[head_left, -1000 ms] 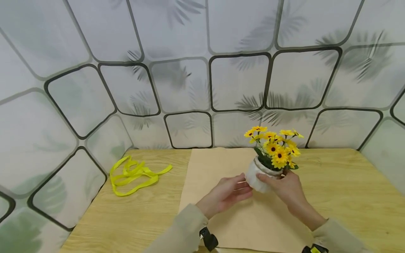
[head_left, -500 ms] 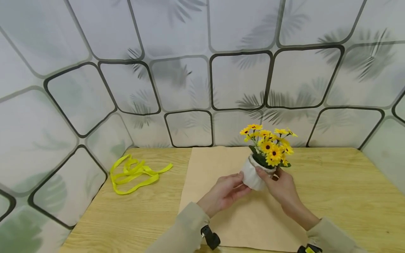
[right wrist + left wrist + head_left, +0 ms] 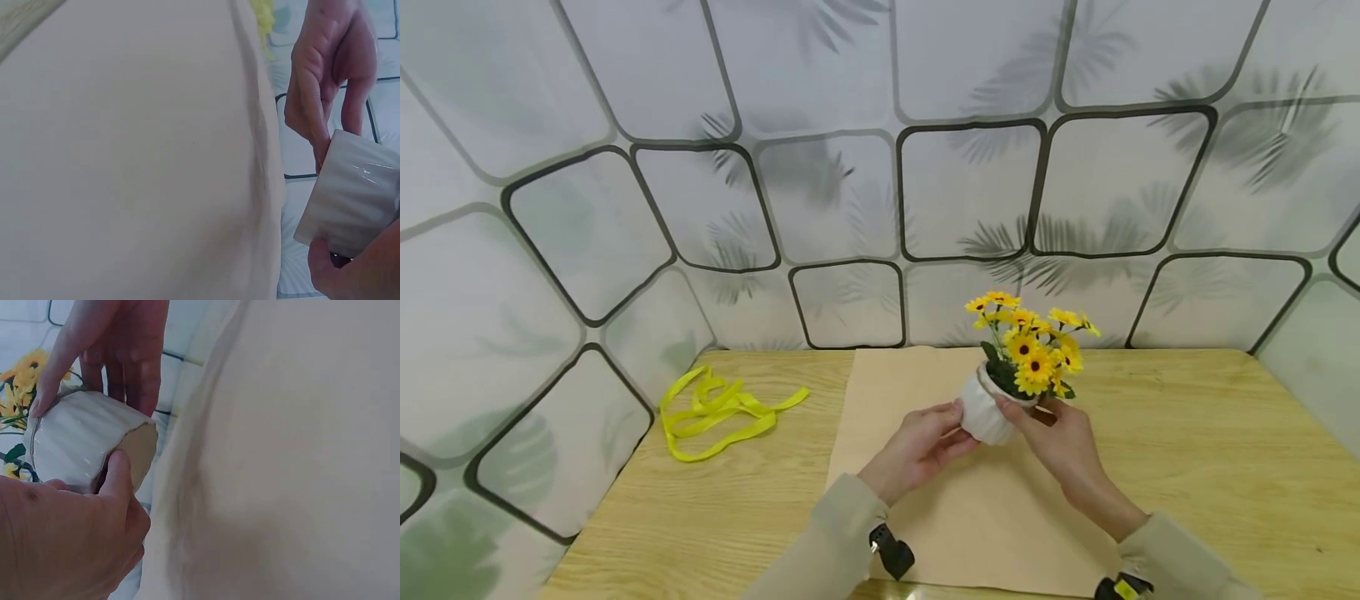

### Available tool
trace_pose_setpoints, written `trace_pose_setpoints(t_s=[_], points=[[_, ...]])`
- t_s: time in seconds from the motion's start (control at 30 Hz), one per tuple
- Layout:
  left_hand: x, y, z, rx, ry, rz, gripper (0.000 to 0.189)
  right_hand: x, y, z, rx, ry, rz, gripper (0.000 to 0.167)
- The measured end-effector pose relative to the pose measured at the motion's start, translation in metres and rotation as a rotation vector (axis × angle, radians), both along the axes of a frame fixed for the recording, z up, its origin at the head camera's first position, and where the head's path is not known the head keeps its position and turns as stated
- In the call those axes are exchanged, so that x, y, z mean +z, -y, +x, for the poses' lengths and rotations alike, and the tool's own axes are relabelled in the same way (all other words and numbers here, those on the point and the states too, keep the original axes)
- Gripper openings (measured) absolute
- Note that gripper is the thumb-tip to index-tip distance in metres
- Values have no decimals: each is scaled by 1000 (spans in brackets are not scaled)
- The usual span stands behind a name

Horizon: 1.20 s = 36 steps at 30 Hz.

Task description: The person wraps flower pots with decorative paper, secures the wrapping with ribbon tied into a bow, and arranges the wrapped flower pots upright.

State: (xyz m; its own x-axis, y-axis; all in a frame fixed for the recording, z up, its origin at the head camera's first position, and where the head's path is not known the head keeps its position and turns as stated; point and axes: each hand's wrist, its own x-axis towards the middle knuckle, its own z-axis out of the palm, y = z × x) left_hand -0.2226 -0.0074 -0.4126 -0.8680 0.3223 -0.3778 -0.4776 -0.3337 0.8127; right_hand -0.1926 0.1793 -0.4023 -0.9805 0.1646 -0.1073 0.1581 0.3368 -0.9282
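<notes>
Both hands hold a white ribbed flowerpot (image 3: 985,415) above a sheet of brown paper (image 3: 977,533). Yellow artificial-looking daisies (image 3: 1033,354) with dark centres and green leaves fill it. The pot leans, its mouth toward the upper right. My left hand (image 3: 913,454) grips it low on the left; in the left wrist view a digit of that hand presses at the edge of the pale flat base (image 3: 145,450). My right hand (image 3: 1067,450) grips the rim side, thumb on the near wall and fingers behind, partly hidden by the pot.
A tangled yellow ribbon (image 3: 793,401) lies on the wooden table (image 3: 737,508) at the left. Behind the table hangs a patterned curtain-like backdrop (image 3: 842,200) that also closes off the left and right sides.
The pot has shifted left with the right hand. The left hand's fingers, loosely beside the pot at first, have closed on its lower side. The ribbon and paper stay put.
</notes>
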Motion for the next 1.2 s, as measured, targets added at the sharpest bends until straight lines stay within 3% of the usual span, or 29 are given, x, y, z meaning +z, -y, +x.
trace_pose_setpoints(t_s=[0.33,0.53,0.7,0.87,1.2], points=[[-5,8,-7,-37,-51,-218,43,-9,4,-9,53,-39,95,88],[-11,11,-11,-75,-186,-425,33,-14,3,-13,69,-52,133,88],[-15,12,-12,-85,-286,-534,28,-18,2,-15,95,-59,156,91],[-17,11,-11,-79,-306,-588,27,-20,1,-13,120,-64,179,90],[-16,14,-10,-95,-304,-583,28,-20,3,-10,102,-21,172,94]])
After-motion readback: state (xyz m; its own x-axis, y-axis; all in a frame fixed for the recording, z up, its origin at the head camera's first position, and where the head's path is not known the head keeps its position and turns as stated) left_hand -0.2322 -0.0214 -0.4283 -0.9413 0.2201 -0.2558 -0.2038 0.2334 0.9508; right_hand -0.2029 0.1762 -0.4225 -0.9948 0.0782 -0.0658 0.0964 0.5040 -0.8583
